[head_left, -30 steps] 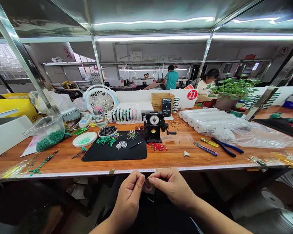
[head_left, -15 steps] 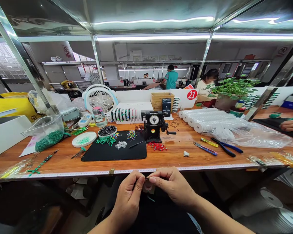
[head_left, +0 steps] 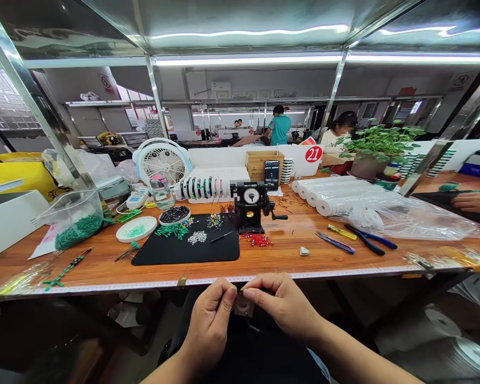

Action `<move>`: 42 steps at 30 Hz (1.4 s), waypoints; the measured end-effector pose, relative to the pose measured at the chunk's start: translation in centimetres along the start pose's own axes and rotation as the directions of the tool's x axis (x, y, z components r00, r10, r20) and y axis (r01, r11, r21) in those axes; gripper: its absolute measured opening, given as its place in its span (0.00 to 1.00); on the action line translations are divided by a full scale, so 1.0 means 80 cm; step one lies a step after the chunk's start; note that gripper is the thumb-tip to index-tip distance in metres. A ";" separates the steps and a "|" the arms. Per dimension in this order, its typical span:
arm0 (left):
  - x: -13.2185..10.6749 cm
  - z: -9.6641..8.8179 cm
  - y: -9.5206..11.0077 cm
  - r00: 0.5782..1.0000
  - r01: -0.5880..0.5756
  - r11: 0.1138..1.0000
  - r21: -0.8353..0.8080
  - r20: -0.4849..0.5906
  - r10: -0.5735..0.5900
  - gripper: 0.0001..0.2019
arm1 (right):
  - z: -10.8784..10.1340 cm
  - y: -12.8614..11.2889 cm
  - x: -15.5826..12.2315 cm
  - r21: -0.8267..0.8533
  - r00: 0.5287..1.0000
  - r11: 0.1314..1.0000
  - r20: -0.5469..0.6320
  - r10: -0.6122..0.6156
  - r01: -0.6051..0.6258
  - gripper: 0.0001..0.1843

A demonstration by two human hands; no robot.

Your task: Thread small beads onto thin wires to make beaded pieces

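Barely visible: tiny dark part (head_left: 240,291) between fingers (head_left: 224,288)

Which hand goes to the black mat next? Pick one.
Left, probably: the left hand sits closer below the black mat, while the right hand lies farther right. Both pinch the same small dark piece.
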State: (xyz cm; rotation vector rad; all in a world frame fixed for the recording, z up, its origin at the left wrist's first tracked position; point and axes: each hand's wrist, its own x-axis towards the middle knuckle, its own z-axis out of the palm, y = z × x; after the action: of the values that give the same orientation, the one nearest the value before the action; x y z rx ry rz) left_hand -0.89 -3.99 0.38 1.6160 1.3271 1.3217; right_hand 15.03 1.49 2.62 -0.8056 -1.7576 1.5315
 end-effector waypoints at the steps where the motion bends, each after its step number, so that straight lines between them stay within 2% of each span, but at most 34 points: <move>1: 0.000 0.000 0.001 1.000 0.013 1.000 -0.011 -0.002 -0.013 0.12 | 0.000 -0.001 0.000 0.004 1.000 1.000 -0.003 0.006 -0.006 0.17; 7: 0.001 0.001 0.002 1.000 -0.007 1.000 0.003 0.021 0.007 0.12 | -0.004 0.006 0.000 0.042 1.000 0.999 0.004 0.026 -0.026 0.17; 13: 0.000 0.003 0.004 1.000 -0.014 1.000 -0.008 0.019 0.014 0.12 | -0.007 0.013 0.001 0.010 1.000 1.000 0.013 -0.023 0.023 0.17; 15: 0.001 0.001 0.002 0.999 0.038 0.996 -0.081 0.014 -0.037 0.13 | -0.009 0.013 0.000 0.000 0.999 0.999 0.009 -0.032 0.032 0.17; 18: 0.005 -0.008 -0.001 0.984 0.133 0.937 -0.322 -0.073 -0.165 0.14 | -0.014 0.015 -0.004 -0.006 0.998 0.999 -0.050 -0.038 0.038 0.15; 20: 0.009 -0.017 0.001 0.966 0.180 0.878 -0.443 -0.091 -0.243 0.13 | -0.019 0.017 -0.008 -0.054 0.995 0.997 -0.075 -0.065 0.061 0.14; 21: 0.011 -0.021 0.003 0.960 0.209 0.858 -0.469 -0.067 -0.270 0.13 | -0.021 0.018 -0.009 -0.104 0.994 0.991 -0.072 -0.087 0.079 0.14; 23: 0.012 -0.027 0.009 0.953 0.275 0.840 -0.468 0.017 -0.302 0.13 | -0.027 0.018 -0.011 -0.269 0.988 0.954 -0.050 -0.147 0.129 0.14; 24: 0.011 -0.029 0.012 0.949 0.299 0.838 -0.458 0.046 -0.313 0.13 | -0.030 0.017 -0.011 -0.384 0.978 0.908 -0.054 -0.204 0.168 0.15; 26: 0.009 -0.030 0.018 0.943 0.325 0.841 -0.433 0.077 -0.325 0.14 | -0.037 0.012 -0.011 -0.643 0.920 0.726 -0.083 -0.382 0.244 0.17; 28: 0.007 -0.029 0.021 0.938 0.345 0.847 -0.404 0.104 -0.332 0.15 | -0.044 0.004 -0.015 -0.841 0.799 0.480 -0.100 -0.593 0.251 0.22; 29: 0.006 -0.028 0.021 0.935 0.354 0.850 -0.390 0.119 -0.335 0.15 | -0.046 -0.002 -0.018 -0.895 0.715 0.382 -0.110 -0.690 0.231 0.24; 30: 0.006 -0.027 0.021 0.933 0.360 0.854 -0.375 0.130 -0.336 0.15 | -0.046 -0.007 -0.023 -0.925 0.620 0.317 -0.124 -0.775 0.211 0.26; 32: 0.006 -0.024 0.022 0.932 0.363 0.865 -0.345 0.146 -0.332 0.15 | -0.041 -0.016 -0.035 -0.943 0.443 0.250 -0.132 -0.886 0.218 0.30; 33: 0.005 -0.023 0.023 0.933 0.358 0.876 -0.324 0.156 -0.324 0.15 | -0.036 -0.019 -0.040 -0.935 0.403 0.233 -0.112 -0.909 0.266 0.30; 34: 0.005 -0.021 0.025 0.938 0.342 0.893 -0.292 0.164 -0.305 0.15 | -0.030 -0.021 -0.044 -0.912 0.419 0.239 -0.084 -0.904 0.334 0.29; 35: 0.004 -0.019 0.027 0.945 0.313 0.918 -0.243 0.176 -0.276 0.16 | -0.023 -0.021 -0.046 -0.867 0.497 0.292 -0.060 -0.866 0.404 0.28; 37: 0.002 -0.015 0.033 0.963 0.207 0.973 -0.100 0.196 -0.185 0.16 | -0.009 -0.016 -0.042 -0.708 0.735 0.520 0.000 -0.678 0.479 0.25; 38: 0.001 -0.014 0.034 0.969 0.144 0.990 -0.009 0.204 -0.139 0.16 | -0.004 -0.012 -0.038 -0.615 0.831 0.643 0.036 -0.556 0.457 0.22; 39: 0.001 -0.013 0.035 0.971 0.089 0.993 0.077 0.214 -0.104 0.16 | 0.000 -0.007 -0.033 -0.540 0.891 0.734 0.069 -0.450 0.412 0.18; 40: 0.000 -0.012 0.035 0.971 0.052 0.987 0.152 0.222 -0.085 0.16 | 0.002 -0.001 -0.028 -0.491 0.921 0.787 0.089 -0.380 0.373 0.13; 42: 0.000 -0.012 0.032 0.968 0.026 0.963 0.269 0.234 -0.092 0.16 | 0.004 0.009 -0.021 -0.473 0.937 0.812 0.097 -0.337 0.341 0.08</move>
State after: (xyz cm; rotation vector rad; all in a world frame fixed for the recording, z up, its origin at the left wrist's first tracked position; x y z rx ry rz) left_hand -1.07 -4.83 2.99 1.8345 1.4308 0.9026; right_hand 15.79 0.01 1.75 -0.6606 -2.1928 0.8653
